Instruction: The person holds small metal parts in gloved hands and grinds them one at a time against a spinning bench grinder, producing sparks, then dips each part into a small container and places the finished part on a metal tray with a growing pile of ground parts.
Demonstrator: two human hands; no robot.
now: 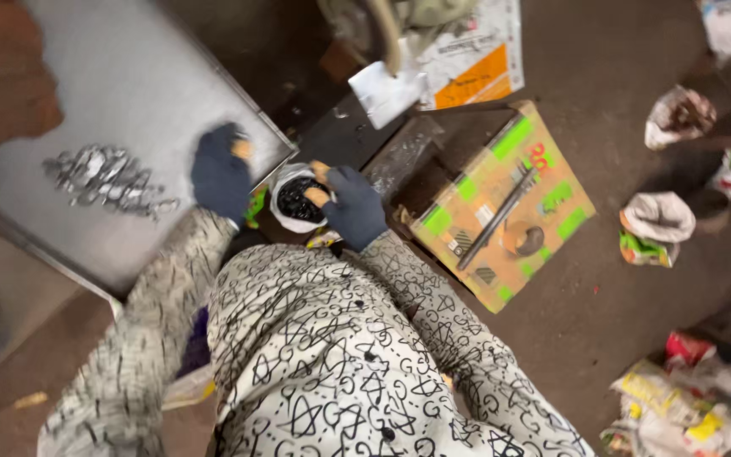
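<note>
The right hand [355, 206], fingers curled at the rim of the white bag [294, 200] of dark bits, is nearer it; the left hand [221, 172], grip unclear, hovers over the metal tray [141, 76]

Gloved right hand [353, 206] in parts bag [285, 211]

left hand [220, 173]: gloved, raised, fingers curled | right hand [353, 206]: gloved, lower, bare fingertips [317, 196] pinched

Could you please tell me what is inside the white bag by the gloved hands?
The white bag holds small dark pieces, too blurred to identify. The right hand reaches over its opening and covers part of the contents.
</note>
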